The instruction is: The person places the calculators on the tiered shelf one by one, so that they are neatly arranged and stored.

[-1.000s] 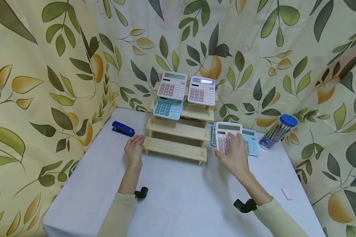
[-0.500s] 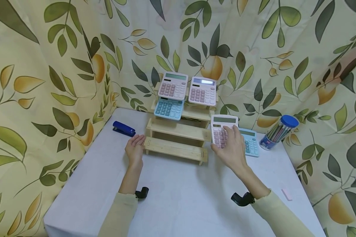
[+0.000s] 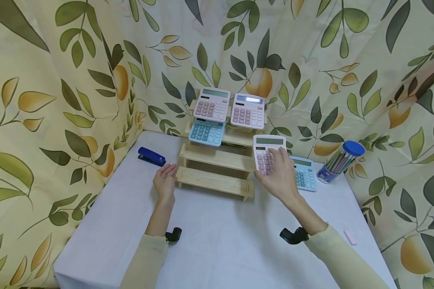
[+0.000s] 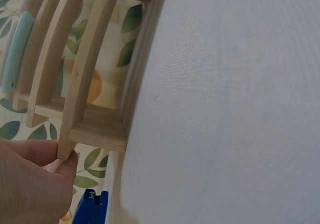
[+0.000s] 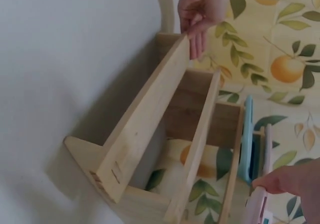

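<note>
My right hand (image 3: 281,178) grips a pink-and-white calculator (image 3: 261,160) by its right side, beside the right end of a stepped wooden shelf (image 3: 213,181). In the right wrist view, the thumb (image 5: 280,180) lies on the calculator's edge. My left hand (image 3: 164,182) pinches the left end of the shelf's lowest board (image 4: 82,79) between thumb and fingers. Two pink-and-white calculators (image 3: 212,104) lean side by side on the top tier. Below the left one, a blue calculator (image 3: 207,132) leans on the tier beneath. The two lowest boards hold nothing.
A blue calculator (image 3: 304,174) lies on the table right of my right hand, partly hidden by it. Beside it stands a blue-lidded pen tub (image 3: 327,175). A dark blue stapler (image 3: 152,156) lies left of the shelf, and a small pink block (image 3: 350,237) near the right edge.
My right hand has lifted the pink calculator and carried it left and up, toward the shelf's right end. My left hand has stayed on the shelf.
</note>
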Demonstrator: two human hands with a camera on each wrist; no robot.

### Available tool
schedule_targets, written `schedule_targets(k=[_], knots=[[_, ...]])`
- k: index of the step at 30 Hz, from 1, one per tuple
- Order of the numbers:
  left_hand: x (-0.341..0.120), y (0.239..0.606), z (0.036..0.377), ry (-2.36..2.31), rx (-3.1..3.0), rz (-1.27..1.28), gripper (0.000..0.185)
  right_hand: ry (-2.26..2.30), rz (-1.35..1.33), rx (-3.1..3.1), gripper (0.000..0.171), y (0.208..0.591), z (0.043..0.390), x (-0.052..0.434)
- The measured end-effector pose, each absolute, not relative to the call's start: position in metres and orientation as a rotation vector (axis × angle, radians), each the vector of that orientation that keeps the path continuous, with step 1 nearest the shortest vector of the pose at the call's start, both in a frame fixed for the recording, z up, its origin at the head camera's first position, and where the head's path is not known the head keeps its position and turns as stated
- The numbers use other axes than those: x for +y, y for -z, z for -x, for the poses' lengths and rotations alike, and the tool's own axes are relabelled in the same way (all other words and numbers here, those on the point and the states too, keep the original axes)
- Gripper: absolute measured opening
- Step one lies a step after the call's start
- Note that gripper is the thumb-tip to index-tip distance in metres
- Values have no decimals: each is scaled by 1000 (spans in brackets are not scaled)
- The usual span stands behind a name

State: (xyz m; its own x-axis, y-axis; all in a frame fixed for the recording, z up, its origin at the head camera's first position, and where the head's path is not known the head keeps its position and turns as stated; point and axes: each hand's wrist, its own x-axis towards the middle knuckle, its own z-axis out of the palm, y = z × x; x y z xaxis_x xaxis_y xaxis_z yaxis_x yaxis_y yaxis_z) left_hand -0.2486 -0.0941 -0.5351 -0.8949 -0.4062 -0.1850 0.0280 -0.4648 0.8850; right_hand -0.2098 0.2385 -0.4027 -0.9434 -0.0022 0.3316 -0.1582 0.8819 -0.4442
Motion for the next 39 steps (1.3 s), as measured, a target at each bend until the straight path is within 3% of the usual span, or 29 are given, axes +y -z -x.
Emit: schedule_targets(k=[39], knots=[[-93, 535, 248, 2392, -1491, -556, 66, -709, -146, -2787, 82, 403, 248, 197]])
